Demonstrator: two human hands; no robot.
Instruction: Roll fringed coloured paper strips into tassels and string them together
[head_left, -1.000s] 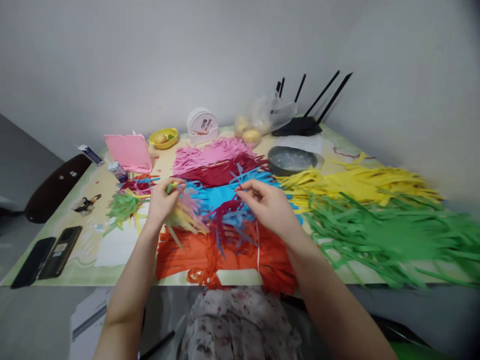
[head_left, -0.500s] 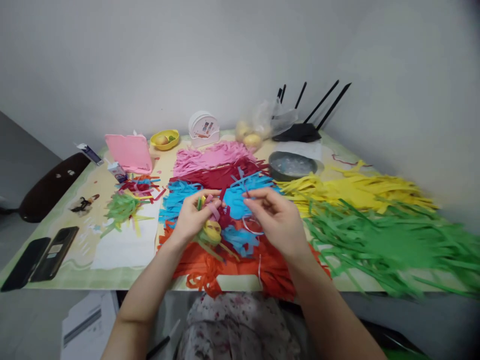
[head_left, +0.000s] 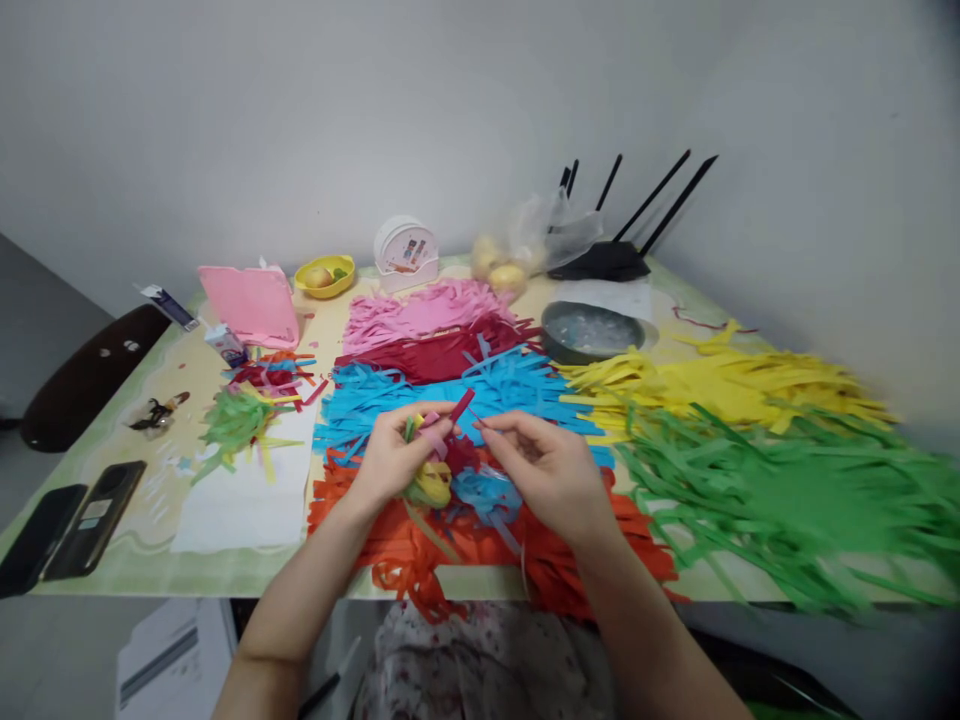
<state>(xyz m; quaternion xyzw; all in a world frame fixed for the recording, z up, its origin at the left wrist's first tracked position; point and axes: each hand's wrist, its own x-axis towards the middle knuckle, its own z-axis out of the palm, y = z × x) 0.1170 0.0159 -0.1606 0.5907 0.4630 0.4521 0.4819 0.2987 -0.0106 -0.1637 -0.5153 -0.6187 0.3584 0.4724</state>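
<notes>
My left hand (head_left: 396, 450) is closed around a bunch of coloured strips (head_left: 432, 485), with yellow, pink, dark red and blue ones showing. One dark red strip (head_left: 463, 404) sticks up from its fingertips. Just to the right, my right hand (head_left: 546, 470) pinches a thin needle-like piece close to that strip; it is too small to name surely. Blue strips (head_left: 487, 495) hang from the bunch between the hands. Beneath lie fringed sheets in orange (head_left: 480, 545), blue (head_left: 442, 400), dark red (head_left: 420, 355) and pink (head_left: 427, 308).
Yellow (head_left: 750, 385) and green (head_left: 795, 490) fringed sheets spread to the right. A dark bowl (head_left: 589, 345), black router (head_left: 604, 262) and bagged fruit stand behind. At left are loose strips (head_left: 244, 415) on white paper, a pink stand (head_left: 251, 305) and two phones (head_left: 97, 515).
The right hand has come closer to the left hand's fingertips and slightly lower. The dark red strip now points up to the right. The view has shifted a little.
</notes>
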